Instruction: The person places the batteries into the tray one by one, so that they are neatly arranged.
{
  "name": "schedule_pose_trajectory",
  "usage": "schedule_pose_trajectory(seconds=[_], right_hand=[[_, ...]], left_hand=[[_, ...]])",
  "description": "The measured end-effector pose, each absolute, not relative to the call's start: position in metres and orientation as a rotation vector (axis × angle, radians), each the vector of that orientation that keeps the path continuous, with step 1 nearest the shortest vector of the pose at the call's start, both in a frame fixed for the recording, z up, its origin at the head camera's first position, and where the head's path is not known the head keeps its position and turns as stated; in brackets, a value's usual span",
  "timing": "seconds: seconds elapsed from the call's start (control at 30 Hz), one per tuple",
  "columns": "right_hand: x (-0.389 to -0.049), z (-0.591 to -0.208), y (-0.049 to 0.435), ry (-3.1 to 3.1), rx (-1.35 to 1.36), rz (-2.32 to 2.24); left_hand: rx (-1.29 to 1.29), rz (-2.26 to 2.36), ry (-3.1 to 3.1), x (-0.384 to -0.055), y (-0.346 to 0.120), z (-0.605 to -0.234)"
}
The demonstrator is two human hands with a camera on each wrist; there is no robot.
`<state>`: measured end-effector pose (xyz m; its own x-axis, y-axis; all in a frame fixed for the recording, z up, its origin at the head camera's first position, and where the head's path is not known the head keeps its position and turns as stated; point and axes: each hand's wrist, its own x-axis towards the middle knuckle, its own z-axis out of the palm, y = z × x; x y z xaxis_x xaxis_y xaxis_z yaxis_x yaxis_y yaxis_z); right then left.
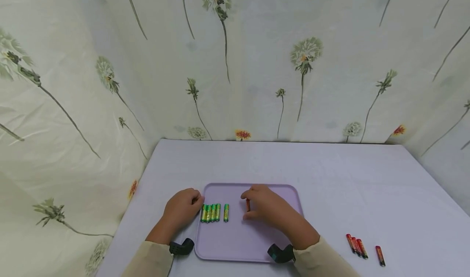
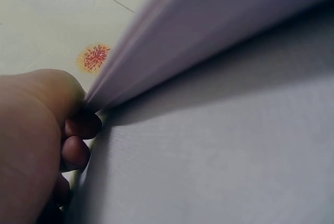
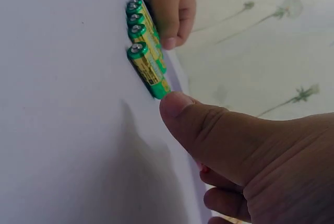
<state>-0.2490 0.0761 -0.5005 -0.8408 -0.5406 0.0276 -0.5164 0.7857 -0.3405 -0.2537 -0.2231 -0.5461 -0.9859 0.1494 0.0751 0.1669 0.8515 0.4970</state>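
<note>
My right hand [image 1: 266, 205] is over the right half of the light purple tray [image 1: 235, 244], pinching a red battery [image 1: 248, 205] between thumb and fingertips. In the right wrist view the thumb hides most of that battery; a small red bit shows below it. My left hand [image 1: 183, 207] is at the tray's left rim, thumb over the edge and fingers curled against the outer side. Several green-and-yellow batteries [image 1: 213, 213] lie side by side inside the left rim. One more green battery [image 1: 226, 213] lies slightly apart, to their right.
To the right of the tray, several red batteries [image 1: 357, 246] lie together on the white-covered table [image 1: 330, 179]. A single red battery [image 1: 380, 255] lies apart from them. A flower-patterned curtain [image 1: 257, 65] hangs behind the table and along its left side.
</note>
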Motion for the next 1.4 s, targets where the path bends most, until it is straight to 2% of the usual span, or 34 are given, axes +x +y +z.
schedule_pose_trajectory(seconds=[0.33,1.4], right_hand=[[-0.251,-0.507,0.066,2.849,-0.758,-0.504],[-0.250,-0.512,0.040,2.887,-0.950,-0.342]], left_hand=[[-0.256,-0.800,-2.990,-0.254,-0.224,-0.547],[-0.272,-0.787,-2.990,-0.255,-0.225,-0.546]])
